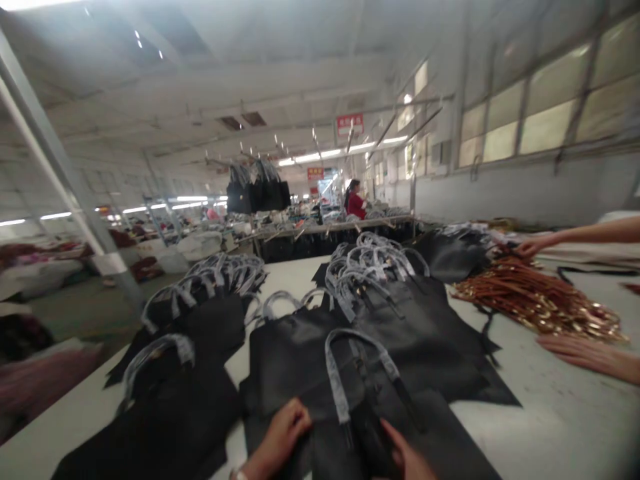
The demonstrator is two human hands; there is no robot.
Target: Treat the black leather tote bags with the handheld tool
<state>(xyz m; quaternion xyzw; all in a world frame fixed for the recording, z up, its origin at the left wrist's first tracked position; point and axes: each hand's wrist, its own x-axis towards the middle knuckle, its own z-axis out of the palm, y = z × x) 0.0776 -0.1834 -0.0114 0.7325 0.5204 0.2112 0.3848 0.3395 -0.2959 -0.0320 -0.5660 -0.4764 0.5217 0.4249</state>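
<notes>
In front of me lies a black bag panel point(333, 437) with an upright looped handle point(336, 380) wrapped in clear plastic. My left hand point(284, 433) is closed at the panel's left part, its fingers curled against the black material. On the right, my right hand point(406, 455) grips a raised, folded part of the same panel below the handle; most of its fingers are hidden or cut off by the frame's lower edge. Just beyond my hands, another black panel point(295, 343) lies flat, with plastic-wrapped handles at its far edge.
Stacks of black panels with wrapped handles lie left point(195, 327) and right point(405, 320) on the white table point(545, 427). At right, a co-worker's hands point(590, 353) are beside a pile of brown straps point(530, 293) with gold-coloured metal ends. A metal post point(75, 180) stands left.
</notes>
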